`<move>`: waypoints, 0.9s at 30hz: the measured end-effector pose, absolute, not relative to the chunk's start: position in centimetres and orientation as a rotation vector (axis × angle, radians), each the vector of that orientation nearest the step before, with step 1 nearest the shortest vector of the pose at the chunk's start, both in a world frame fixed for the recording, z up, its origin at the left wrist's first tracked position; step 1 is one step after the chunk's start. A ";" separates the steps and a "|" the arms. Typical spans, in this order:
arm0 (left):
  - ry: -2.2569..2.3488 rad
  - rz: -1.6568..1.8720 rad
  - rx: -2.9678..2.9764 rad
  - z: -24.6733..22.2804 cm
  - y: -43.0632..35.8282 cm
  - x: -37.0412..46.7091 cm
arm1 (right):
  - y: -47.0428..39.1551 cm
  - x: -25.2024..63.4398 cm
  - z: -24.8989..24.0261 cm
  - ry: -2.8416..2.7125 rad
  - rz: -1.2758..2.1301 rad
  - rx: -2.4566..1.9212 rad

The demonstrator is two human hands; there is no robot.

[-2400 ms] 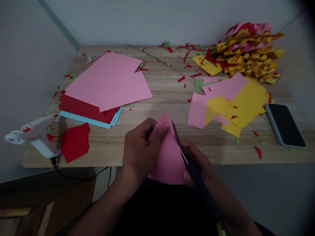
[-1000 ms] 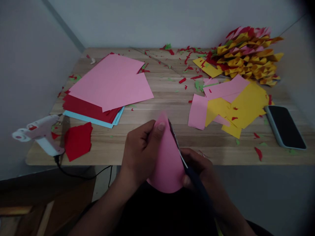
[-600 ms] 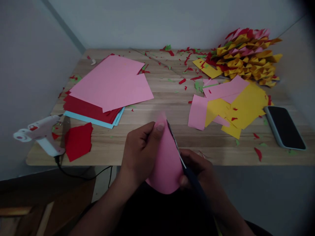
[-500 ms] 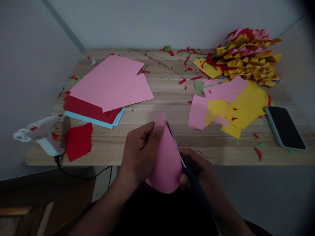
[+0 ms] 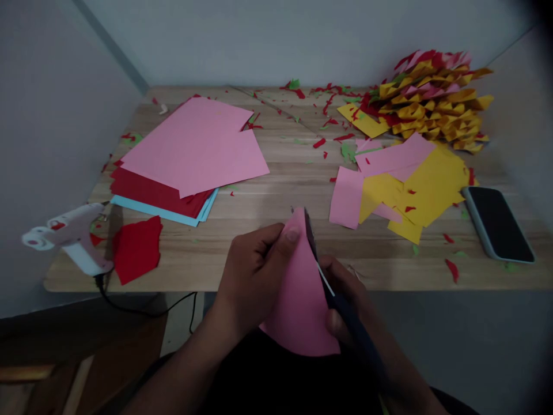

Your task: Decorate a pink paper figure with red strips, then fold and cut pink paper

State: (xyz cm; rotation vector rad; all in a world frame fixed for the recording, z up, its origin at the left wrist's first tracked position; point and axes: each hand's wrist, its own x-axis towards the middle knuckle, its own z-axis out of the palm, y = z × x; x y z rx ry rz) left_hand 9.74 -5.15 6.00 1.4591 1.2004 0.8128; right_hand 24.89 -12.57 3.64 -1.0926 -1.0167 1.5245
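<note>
At the table's front edge my left hand point(image 5: 259, 271) pinches a pink sheet of paper point(image 5: 300, 300) near its narrow top, thumb on the front face. My right hand point(image 5: 345, 300) is closed round dark-handled scissors point(image 5: 341, 302). Their blades point up and away along the right edge of the pink paper, touching it. The paper widens downward over my lap, and its lower left part is hidden behind my left hand.
A stack of pink sheets point(image 5: 199, 144) lies over red and blue ones, left. Nearby are a red piece point(image 5: 137, 251) and a glue gun point(image 5: 80, 233). Right are yellow cut pieces point(image 5: 436, 184), a phone point(image 5: 499, 225) and a folded paper bundle point(image 5: 436, 104). Scraps litter the wooden table point(image 5: 276, 202).
Both hands have shifted slightly right with the paper and scissors. The pink paper's lower part now spreads farther down and right, and its tip is more upright.
</note>
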 end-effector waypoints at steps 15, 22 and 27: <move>1.114 0.781 1.333 6.1 -5.4 9.4 | -12.5 24.7 3.7 -0.996 1.495 -1.111; 1.124 0.779 1.329 6.5 -5.8 9.3 | -13.1 24.3 3.0 -0.877 1.579 -1.024; 1.124 0.781 1.338 6.8 -5.8 9.1 | -13.1 24.2 3.0 -0.860 1.583 -1.032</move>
